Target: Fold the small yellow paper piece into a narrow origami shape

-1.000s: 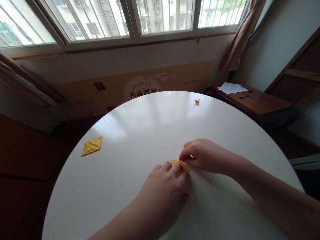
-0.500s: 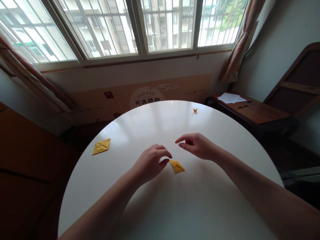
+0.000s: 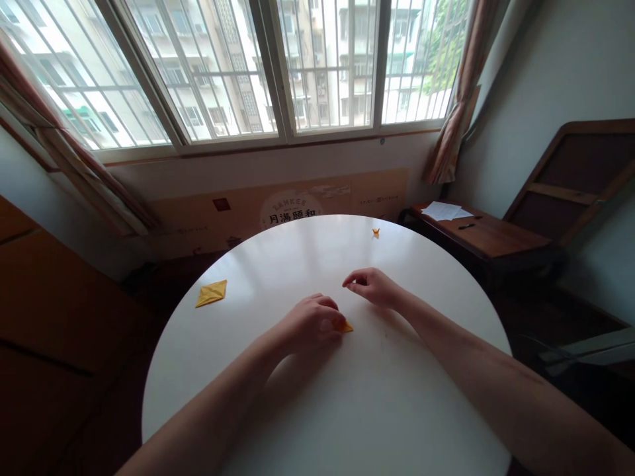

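Light comes through a big barred window point(image 3: 327, 79) at the top of the frame and shines on a round white table point(image 3: 421, 410). Near the middle, the left hand point(image 3: 310, 320) has its fingers on a small folded yellow paper point(image 3: 348, 327), with just one corner poking out; I can't tell if they pinch it or press it flat. Just up and to the right, the right hand point(image 3: 374, 288) has its thumb and finger curled close, with nothing seen in them; I can't tell if the tips touch. A bigger yellow paper point(image 3: 211, 293) lies at the left, and a tiny paper bird point(image 3: 376, 233) sits near the far edge. The small paper could bend in the wrong spot if the fingers squeeze too hard, since it looks thin. It could also slide or twist, because the table looks smooth and only one hand is on it. Half a second ago, the small paper was in plain sight beside the left hand; now fingers hide most of it. The right hand's finger and thumb are closer together now, too.
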A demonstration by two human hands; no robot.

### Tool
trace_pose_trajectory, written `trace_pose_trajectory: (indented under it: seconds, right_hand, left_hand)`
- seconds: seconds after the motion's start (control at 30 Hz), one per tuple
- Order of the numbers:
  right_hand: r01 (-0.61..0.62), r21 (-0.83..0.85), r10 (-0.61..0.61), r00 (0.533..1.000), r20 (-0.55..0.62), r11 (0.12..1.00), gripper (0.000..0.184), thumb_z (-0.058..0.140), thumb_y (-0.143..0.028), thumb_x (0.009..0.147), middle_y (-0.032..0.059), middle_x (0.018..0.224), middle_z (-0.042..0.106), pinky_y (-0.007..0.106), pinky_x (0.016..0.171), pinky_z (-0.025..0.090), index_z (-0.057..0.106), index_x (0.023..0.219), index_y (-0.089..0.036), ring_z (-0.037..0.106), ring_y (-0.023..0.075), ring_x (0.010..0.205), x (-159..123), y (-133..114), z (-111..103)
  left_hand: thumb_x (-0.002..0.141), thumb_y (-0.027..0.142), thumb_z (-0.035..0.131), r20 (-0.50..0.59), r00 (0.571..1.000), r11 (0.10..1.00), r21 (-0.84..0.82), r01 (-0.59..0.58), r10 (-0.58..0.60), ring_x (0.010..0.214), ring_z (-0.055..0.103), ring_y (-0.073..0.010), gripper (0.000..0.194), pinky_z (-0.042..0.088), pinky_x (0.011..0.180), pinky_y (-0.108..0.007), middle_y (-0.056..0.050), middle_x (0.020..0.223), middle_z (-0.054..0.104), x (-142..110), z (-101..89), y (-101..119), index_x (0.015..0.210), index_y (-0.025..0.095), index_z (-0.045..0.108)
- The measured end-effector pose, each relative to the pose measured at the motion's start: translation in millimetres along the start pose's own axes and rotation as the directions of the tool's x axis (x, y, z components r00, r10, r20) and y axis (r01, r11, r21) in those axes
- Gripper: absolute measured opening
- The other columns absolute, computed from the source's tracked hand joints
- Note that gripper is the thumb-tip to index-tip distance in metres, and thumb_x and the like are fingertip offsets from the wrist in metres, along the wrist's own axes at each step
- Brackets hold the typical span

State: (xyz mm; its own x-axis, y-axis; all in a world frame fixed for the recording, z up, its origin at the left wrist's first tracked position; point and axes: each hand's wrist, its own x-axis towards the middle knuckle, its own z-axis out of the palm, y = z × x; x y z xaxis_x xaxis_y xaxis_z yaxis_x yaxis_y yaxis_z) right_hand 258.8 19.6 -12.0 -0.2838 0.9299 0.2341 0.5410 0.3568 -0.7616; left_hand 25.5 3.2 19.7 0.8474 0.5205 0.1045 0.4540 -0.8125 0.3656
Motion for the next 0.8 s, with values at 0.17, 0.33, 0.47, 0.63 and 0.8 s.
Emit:
trace_pose_trajectory:
  seconds: [0.17, 0.33, 0.47, 0.63, 0.8]
  right_hand:
    - [-0.004, 0.067, 0.002, 0.999, 0.034, 0.998, 0.027, 0.058, -0.026, 0.084, 0.0015, 0.068, 0.063, 0.022, 0.058, 0.04, 0.076, 0.097, -0.011, 0.05, 0.0124, 0.061, 2, 6, 3]
    - [-0.032, 0.121, 0.027, 0.999, 0.043, 0.992, 0.03, 0.056, -0.028, 0.085, 0.0043, 0.073, 0.067, 0.022, 0.06, 0.045, 0.075, 0.1, -0.01, 0.057, 0.0136, 0.063, 6, 16, 5]
    - [-0.052, 0.138, 0.043, 0.997, 0.069, 0.989, 0.028, 0.058, -0.028, 0.084, 0.0046, 0.076, 0.07, 0.022, 0.06, 0.046, 0.076, 0.097, -0.012, 0.061, 0.0142, 0.063, 10, 21, 9]
    - [-0.067, 0.142, 0.051, 0.992, 0.114, 0.988, 0.025, 0.06, -0.026, 0.082, 0.0048, 0.078, 0.073, 0.023, 0.062, 0.047, 0.077, 0.096, -0.014, 0.064, 0.0159, 0.066, 12, 21, 10]
    - [-0.078, 0.135, 0.06, 0.989, 0.133, 0.988, 0.024, 0.06, -0.025, 0.082, 0.0051, 0.08, 0.075, 0.024, 0.063, 0.047, 0.078, 0.095, -0.015, 0.065, 0.0165, 0.067, 11, 18, 8]
  left_hand:
    - [0.084, 0.024, 0.069, -0.032, 0.999, 0.999, 0.047, -0.017, 0.019, 0.096, 0.063, -0.0199, 0.019, 0.048, 0.09, -0.029, -0.005, 0.102, 0.071, 0, 1.1, 5, 0.101, 0.024, 0.077]
    - [0.09, 0.027, 0.062, -0.061, 0.996, 0.996, 0.072, -0.054, 0.058, 0.092, 0.065, -0.0187, 0.017, 0.049, 0.084, -0.027, -0.004, 0.099, 0.074, -2, 3.7, 4, 0.098, 0.023, 0.076]
    - [0.091, 0.026, 0.06, -0.094, 0.993, 0.994, 0.086, -0.061, 0.069, 0.086, 0.066, -0.0188, 0.017, 0.05, 0.078, -0.026, -0.004, 0.091, 0.076, 0, 9.9, -1, 0.092, 0.022, 0.077]
    - [0.092, 0.025, 0.058, -0.14, 0.988, 0.993, 0.098, -0.057, 0.071, 0.085, 0.066, -0.0188, 0.019, 0.05, 0.078, -0.027, -0.004, 0.09, 0.076, 2, 15.1, -4, 0.088, 0.022, 0.077]
    - [0.093, 0.023, 0.057, -0.178, 0.981, 0.993, 0.099, -0.059, 0.076, 0.081, 0.066, -0.0181, 0.022, 0.05, 0.076, -0.026, -0.004, 0.085, 0.075, 4, 18.7, -5, 0.082, 0.023, 0.076]
